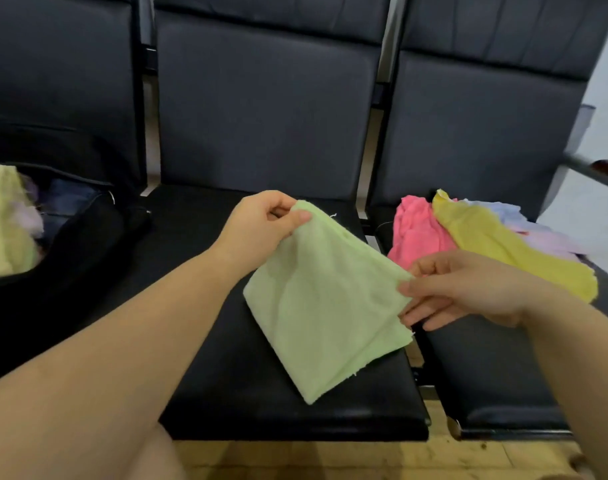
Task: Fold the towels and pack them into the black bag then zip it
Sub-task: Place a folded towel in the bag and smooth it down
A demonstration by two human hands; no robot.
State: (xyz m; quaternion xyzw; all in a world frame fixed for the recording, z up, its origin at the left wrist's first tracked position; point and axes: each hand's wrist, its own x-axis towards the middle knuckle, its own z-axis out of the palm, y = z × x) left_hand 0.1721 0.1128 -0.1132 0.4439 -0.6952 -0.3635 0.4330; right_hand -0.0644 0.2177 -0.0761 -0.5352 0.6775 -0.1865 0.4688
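Both hands [261, 220] [468, 289] pinch green towel [323, 299] corners.

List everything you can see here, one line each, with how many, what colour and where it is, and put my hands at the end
green towel: one, light green, held up over the middle seat, folded
pink towel: one, pink, in the pile on the right seat
yellow towel: one, yellow, draped over the pile on the right seat
pale towels: count unclear, light blue and lilac, under the yellow one
black bag: one, black, open on the left seat
packed towels: count unclear, pale green and lilac, inside the bag
seats: three, black padded, in a row
floor: yellowish, below the seats
left hand: pinches the green towel's top corner
right hand: pinches its right edge
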